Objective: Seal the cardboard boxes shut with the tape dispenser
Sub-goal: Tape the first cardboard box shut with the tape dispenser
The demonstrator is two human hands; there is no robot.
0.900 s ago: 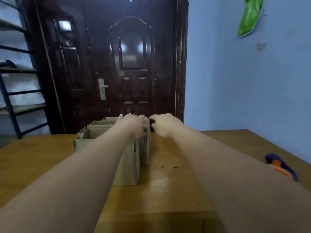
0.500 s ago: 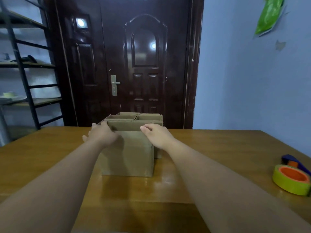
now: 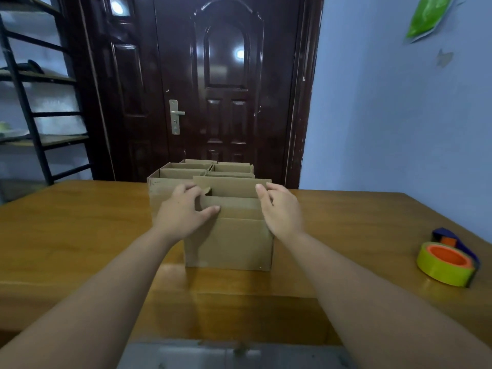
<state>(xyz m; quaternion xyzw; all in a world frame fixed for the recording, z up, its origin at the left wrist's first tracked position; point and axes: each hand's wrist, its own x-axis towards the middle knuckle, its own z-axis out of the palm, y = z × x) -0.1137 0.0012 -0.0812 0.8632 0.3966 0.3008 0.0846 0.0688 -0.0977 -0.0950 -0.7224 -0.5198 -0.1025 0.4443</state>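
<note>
Both my hands are on the nearest box (image 3: 230, 242), which stands upright on the wooden table (image 3: 80, 235), straight ahead of me. My left hand (image 3: 183, 211) grips its top left corner: the fingers curl over the edge and the thumb lies across the near flap. My right hand (image 3: 282, 209) holds the top right corner, fingers curled round the side and the thumb against the far flap. The flaps are not folded flat; a dark gap shows between them by my left fingers. The other boxes (image 3: 207, 169) stand in a tight cluster just behind and to the left, their tops open, the closest of them touching the one I hold. The dispenser (image 3: 447, 258), blue with a yellow-green roll on an orange core, lies on the table well off to my right, near the edge and apart from both hands. Behind the table are a dark door (image 3: 223, 83), a blue wall (image 3: 386, 115) and, at left, a black shelf (image 3: 34, 110).
</note>
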